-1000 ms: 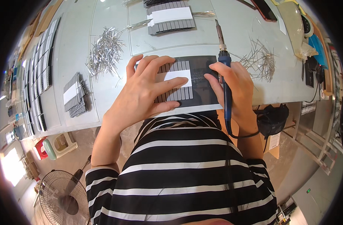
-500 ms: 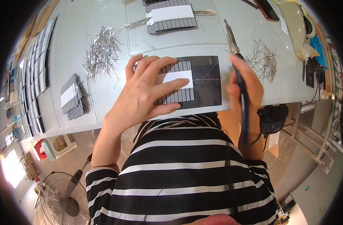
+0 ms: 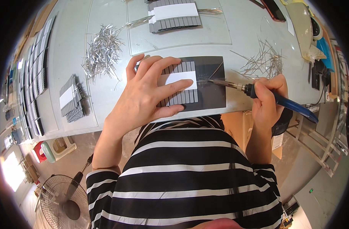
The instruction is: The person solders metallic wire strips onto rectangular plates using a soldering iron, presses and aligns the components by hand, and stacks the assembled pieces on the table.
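My left hand (image 3: pixel 149 91) lies flat, fingers spread, on grey cell strips (image 3: pixel 182 86); my right hand (image 3: pixel 268 101) grips a blue-handled soldering iron (image 3: pixel 258 93), tip at the strips' right edge.

You're at an assembly bench in a small electronics workshop: a pale worktable (image 3: pixel 106 99) strewn with heaps of cut metal ribbon strips (image 3: pixel 102 51), stacks of grey cell strips (image 3: pixel 71 97), a soldering iron (image 3: pixel 258 93) over a black mat (image 3: pixel 212 95), and a floor fan (image 3: pixel 62 202) below.
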Demonstrator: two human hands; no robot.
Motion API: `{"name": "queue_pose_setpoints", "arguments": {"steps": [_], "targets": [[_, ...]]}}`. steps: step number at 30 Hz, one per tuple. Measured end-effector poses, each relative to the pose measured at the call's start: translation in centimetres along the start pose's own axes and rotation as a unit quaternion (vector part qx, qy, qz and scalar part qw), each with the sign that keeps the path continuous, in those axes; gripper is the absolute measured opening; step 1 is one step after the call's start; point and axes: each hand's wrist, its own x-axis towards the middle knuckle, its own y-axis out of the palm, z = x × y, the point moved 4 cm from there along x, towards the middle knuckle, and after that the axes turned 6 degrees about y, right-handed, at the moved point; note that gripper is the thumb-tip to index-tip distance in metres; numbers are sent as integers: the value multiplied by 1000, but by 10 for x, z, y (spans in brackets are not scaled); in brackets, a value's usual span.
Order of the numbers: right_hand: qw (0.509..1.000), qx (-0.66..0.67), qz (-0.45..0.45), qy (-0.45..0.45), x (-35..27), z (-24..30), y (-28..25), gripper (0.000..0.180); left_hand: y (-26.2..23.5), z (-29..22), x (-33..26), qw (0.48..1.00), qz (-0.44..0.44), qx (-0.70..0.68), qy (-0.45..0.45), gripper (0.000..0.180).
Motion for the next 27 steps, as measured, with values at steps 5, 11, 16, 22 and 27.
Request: {"name": "queue_pose_setpoints", "arguments": {"steps": [5,11,16,22,27], "targets": [[1000,13,20,10,2,2,10,23,1,1,0,1000,1,2,-1,48],[999,-22,12,20,4,1,13,22,1,1,-1,1000,0,2,-1,48],[999,-18,7,32,5,-1,12,22,2,1,-1,1000,0,2,0,48],[999,-22,25,30,7,-1,11,23,1,1,-1,1000,-4,-5,-3,48],[996,-63,68,-5,10,7,17,23,0,0,-1,1000,-1,-7,-5,47]]}}
